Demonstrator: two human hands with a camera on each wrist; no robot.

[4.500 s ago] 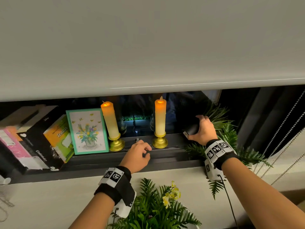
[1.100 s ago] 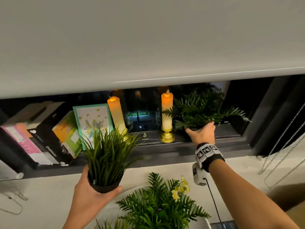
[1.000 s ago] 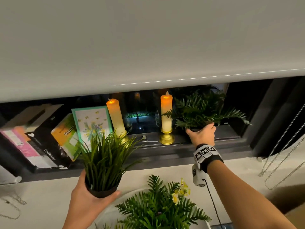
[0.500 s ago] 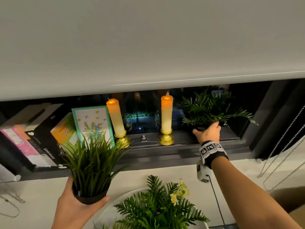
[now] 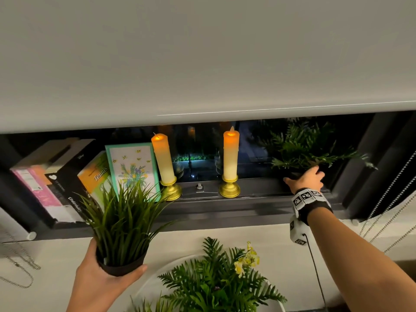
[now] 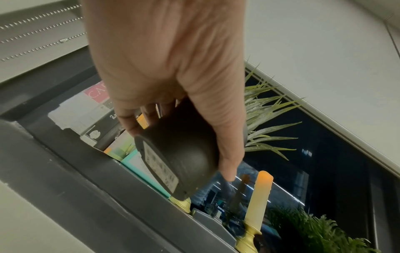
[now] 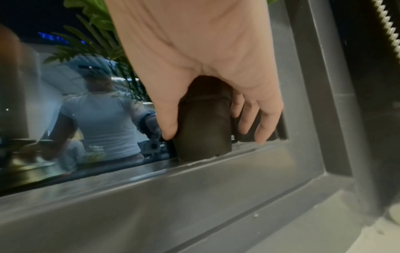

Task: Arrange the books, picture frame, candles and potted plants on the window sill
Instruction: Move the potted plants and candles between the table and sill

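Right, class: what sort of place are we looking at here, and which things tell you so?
Probably a room in a home, at a window after dark. A roller blind hangs low over dark glass, and the sill holds books, lit candles and a fern.

The left hand [image 5: 101,278] was low at about 7 o'clock in the head view, palm turned up, with the fingers and the thumb curled around what it carried. The left forearm came up from the bottom edge. The right arm reached forward toward 2 o'clock, nearly straight, with a marker band on the wrist. The right hand [image 5: 307,180] was palm down, its thumb and fingers [image 7: 268,123] wrapped around a dark round body.
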